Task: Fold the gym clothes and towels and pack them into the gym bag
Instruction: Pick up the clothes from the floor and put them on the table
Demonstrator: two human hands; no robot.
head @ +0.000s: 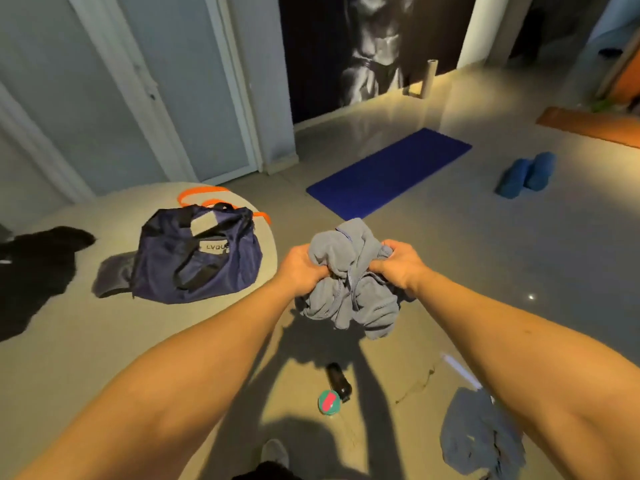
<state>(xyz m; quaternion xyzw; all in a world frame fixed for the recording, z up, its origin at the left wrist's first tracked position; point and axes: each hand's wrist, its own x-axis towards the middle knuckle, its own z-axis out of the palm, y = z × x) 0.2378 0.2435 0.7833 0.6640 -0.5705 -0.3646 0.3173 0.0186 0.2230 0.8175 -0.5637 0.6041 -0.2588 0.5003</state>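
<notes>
My left hand (304, 268) and right hand (398, 265) clutch the bunched grey cloth (349, 292), unfolded; black clothes (34, 271) and another grey piece (478, 431) lie loose near the gym bag (197, 258); barely begun, I'd say

Floor and wall items outside the packing work
A blue mat (388, 173) lies flat mid-floor. A pair of blue padded items (526, 174) sits well to its right, with an orange mat (588, 126) beyond. Lower down, a black bottle (339, 381) lies on its side just beside a green-and-red ball (329, 401). A rolled tube (430, 77) stands by the dark poster (374, 46).
</notes>
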